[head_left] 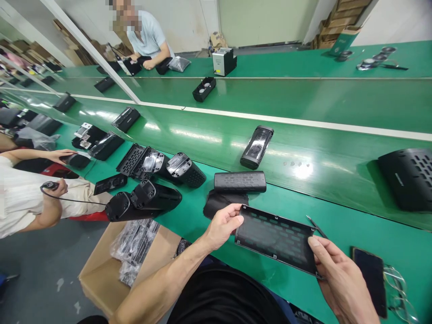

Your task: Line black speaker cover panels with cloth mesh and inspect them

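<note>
Between my two hands is a black speaker grille panel [275, 238], with rows of slots and small tabs along its edges. My left hand [222, 227] pinches its left end, thumb on top. The right end is gripped by my right hand [337, 265], thumb over the edge and the other fingers partly hidden beneath. Just beyond the panel lies a black slotted speaker housing [240, 182], touching or overlapping a dark cloth-like piece [221, 204]. A thin pen-like tool [315, 225] rests behind the panel's right end.
Several black speaker bodies [187, 171] stand to the left. Below them is a cardboard box [97, 265] of plastic-wrapped parts. A phone [369, 274] and glasses [394, 281] lie at right. The green conveyor [202, 135] carries speakers. Co-workers sit at left [20, 193] and across [148, 36].
</note>
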`<state>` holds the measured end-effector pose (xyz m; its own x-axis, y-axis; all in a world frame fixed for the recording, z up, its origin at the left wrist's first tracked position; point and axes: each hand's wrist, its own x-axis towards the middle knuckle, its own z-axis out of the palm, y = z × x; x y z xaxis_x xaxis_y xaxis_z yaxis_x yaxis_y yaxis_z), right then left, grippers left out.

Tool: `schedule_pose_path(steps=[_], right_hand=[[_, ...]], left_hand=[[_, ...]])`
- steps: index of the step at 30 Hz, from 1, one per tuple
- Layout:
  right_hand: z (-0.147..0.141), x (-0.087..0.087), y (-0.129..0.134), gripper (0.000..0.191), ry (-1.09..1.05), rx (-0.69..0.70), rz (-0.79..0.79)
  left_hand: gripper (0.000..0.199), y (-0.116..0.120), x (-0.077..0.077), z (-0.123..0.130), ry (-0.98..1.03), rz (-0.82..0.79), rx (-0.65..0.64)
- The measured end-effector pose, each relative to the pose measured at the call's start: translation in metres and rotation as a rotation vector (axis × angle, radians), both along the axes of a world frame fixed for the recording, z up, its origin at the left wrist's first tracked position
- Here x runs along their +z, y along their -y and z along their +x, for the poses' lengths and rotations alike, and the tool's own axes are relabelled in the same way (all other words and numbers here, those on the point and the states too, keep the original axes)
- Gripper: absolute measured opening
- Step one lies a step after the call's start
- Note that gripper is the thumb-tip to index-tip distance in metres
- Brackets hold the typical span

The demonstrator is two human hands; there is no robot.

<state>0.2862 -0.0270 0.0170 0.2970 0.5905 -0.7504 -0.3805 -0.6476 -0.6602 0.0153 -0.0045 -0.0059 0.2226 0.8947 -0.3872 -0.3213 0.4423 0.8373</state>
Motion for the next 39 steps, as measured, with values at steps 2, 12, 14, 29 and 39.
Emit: schedule_pose_path(steps=[2,12,14,29,39], right_hand=[[0.000,0.000,0.001,0.065,-0.012,-0.005,0.020],[0.000,-0.004,0.003,0.060,-0.027,0.051,0.076],[-0.001,-0.002,0.002,0.060,-0.017,0.044,0.080],[-0.019,0.019,-0.047,0.041,-0.246,0.482,0.107],[-0.042,-0.065,-0.280,0.056,0.326,0.389,0.141]], left_hand=[[0.044,0.000,-0.001,-0.001,-0.004,0.002,-0.005],[0.040,-0.006,0.002,-0.006,-0.063,0.075,-0.002],[0.036,-0.008,0.005,-0.006,-0.058,0.098,-0.002],[0.075,-0.025,-0.035,-0.008,0.519,-0.696,-0.411],[0.077,-0.027,-0.009,-0.022,0.586,-0.499,-0.100]])
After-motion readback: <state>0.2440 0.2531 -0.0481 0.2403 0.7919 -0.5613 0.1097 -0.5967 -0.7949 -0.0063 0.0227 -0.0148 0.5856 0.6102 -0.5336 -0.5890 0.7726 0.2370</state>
